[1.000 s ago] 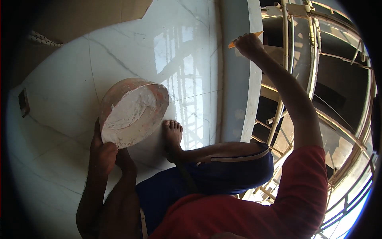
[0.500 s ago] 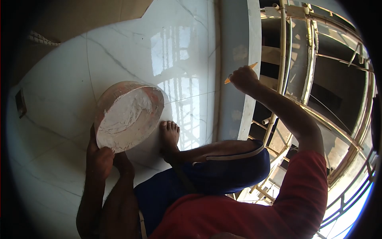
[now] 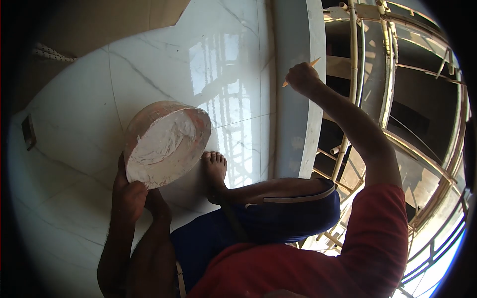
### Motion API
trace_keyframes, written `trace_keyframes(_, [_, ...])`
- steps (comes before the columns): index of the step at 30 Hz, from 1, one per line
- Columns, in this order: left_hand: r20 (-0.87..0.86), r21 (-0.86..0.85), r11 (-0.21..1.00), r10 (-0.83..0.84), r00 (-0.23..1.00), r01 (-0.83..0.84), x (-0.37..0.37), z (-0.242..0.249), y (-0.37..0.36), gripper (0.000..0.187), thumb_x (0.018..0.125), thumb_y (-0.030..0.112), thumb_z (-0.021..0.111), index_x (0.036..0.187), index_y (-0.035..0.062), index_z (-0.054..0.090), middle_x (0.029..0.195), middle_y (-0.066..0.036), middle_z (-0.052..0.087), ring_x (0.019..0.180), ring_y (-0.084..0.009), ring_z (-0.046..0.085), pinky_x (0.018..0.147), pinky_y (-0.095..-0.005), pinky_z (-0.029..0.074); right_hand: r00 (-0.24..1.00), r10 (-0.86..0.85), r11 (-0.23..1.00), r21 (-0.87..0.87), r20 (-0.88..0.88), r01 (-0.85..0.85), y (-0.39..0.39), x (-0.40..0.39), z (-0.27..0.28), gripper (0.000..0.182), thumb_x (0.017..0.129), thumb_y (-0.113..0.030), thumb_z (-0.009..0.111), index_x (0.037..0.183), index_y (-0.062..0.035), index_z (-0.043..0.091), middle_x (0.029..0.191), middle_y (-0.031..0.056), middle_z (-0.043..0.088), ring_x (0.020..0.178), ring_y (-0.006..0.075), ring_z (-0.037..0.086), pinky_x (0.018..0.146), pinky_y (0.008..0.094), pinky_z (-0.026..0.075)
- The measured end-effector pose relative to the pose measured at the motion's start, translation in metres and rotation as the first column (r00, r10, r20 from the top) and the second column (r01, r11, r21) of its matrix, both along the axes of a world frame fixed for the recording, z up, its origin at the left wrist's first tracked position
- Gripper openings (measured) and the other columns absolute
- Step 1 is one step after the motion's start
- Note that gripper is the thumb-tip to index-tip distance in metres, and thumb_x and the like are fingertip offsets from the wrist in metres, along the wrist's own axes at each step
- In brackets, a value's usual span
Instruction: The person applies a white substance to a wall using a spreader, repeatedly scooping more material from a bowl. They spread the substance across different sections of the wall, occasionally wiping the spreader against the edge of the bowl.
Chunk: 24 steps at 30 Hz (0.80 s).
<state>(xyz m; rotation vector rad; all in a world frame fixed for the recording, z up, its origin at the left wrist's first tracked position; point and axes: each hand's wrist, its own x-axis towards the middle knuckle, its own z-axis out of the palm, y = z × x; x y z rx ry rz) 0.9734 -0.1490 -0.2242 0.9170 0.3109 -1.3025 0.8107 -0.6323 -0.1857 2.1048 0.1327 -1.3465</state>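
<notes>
Clamping its fingers on the near rim of a tilted, round, pinkish bowl (image 3: 136, 130) holding white paste (image 3: 164, 139), the left hand (image 3: 131, 199) keeps it beside the bare foot (image 3: 215, 169); the right hand (image 3: 303, 78) has its fingers closed around a thin, flat orange blade (image 3: 315, 62) at the smooth grey ledge (image 3: 293, 35), contact unclear.
</notes>
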Motion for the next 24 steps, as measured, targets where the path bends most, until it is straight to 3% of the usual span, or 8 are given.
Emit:
trace_keyframes(7, [0.003, 0.012, 1.000, 0.019, 1.000, -0.019, 0.000, 0.003, 0.000, 0.092, 0.062, -0.008, 0.042, 0.150, 0.0055, 0.021, 0.140, -0.015, 0.042, 0.131, -0.0288, 0.045, 0.102, -0.0387, 0.043, 0.988, -0.141, 0.973, 0.176, -0.062, 0.150, 0.038, -0.049, 0.030, 0.012, 0.082, -0.017, 0.064, 0.076, -0.0140, 0.074, 0.079, 0.0052, 0.072, 0.082, 0.0223, 0.072, 0.067, 0.0366, 0.056])
trace_keyframes(9, [0.019, 0.028, 1.000, -0.002, 1.000, 0.002, 0.001, 0.001, 0.002, 0.092, 0.062, -0.008, 0.042, 0.150, 0.0055, 0.021, 0.140, -0.015, 0.042, 0.131, -0.0289, 0.045, 0.102, -0.0389, 0.043, 0.969, -0.194, 0.975, 0.136, 0.154, 0.174, 0.023, -0.039, 0.030, 0.012, 0.082, -0.016, 0.064, 0.074, -0.0129, 0.073, 0.077, 0.0064, 0.072, 0.079, 0.0231, 0.072, 0.066, 0.0364, 0.056])
trace_keyframes(11, [0.000, -0.006, 1.000, -0.015, 1.000, 0.015, 0.002, -0.004, 0.002, 0.092, 0.062, -0.009, 0.042, 0.150, 0.0053, 0.022, 0.140, -0.015, 0.042, 0.130, -0.0287, 0.045, 0.101, -0.0383, 0.044, 0.930, -0.128, 0.988, 0.128, 0.343, 0.089, -0.002, -0.019, 0.025, 0.011, 0.081, -0.016, 0.065, 0.074, -0.0118, 0.073, 0.074, 0.0069, 0.071, 0.076, 0.0230, 0.072, 0.063, 0.0359, 0.056])
trace_keyframes(13, [0.014, 0.004, 1.000, -0.024, 1.000, 0.024, 0.004, 0.001, -0.002, 0.092, 0.061, -0.009, 0.042, 0.150, 0.0050, 0.022, 0.139, -0.015, 0.043, 0.130, -0.0285, 0.045, 0.100, -0.0378, 0.044, 0.903, -0.101, 0.994, 0.071, 0.417, 0.078, -0.018, 0.011, 0.022, 0.010, 0.081, -0.015, 0.065, 0.076, -0.0123, 0.073, 0.079, 0.0063, 0.072, 0.079, 0.0222, 0.072, 0.065, 0.0354, 0.057])
trace_keyframes(19, [0.015, 0.003, 0.999, -0.047, 0.999, 0.047, 0.005, -0.002, 0.001, 0.092, 0.062, -0.009, 0.041, 0.150, 0.0053, 0.022, 0.141, -0.016, 0.042, 0.132, -0.0292, 0.044, 0.103, -0.0392, 0.043, 0.984, 0.016, 0.995, -0.097, 0.176, 0.001, -0.012, 0.028, 0.027, 0.010, 0.084, -0.019, 0.064, 0.084, -0.0163, 0.075, 0.081, 0.0033, 0.072, 0.084, 0.0202, 0.071, 0.068, 0.0349, 0.056])
trace_keyframes(24, [-0.028, -0.027, 0.999, 0.019, 0.999, -0.020, 0.002, 0.001, -0.001, 0.092, 0.062, -0.010, 0.041, 0.150, 0.0059, 0.022, 0.142, -0.016, 0.041, 0.133, -0.0300, 0.043, 0.104, -0.0398, 0.042, 0.994, -0.109, 0.994, 0.027, 0.023, 0.109, 0.041, -0.033, 0.036, 0.013, 0.086, -0.023, 0.063, 0.082, -0.0170, 0.075, 0.080, 0.0013, 0.072, 0.081, 0.0202, 0.071, 0.062, 0.0344, 0.053])
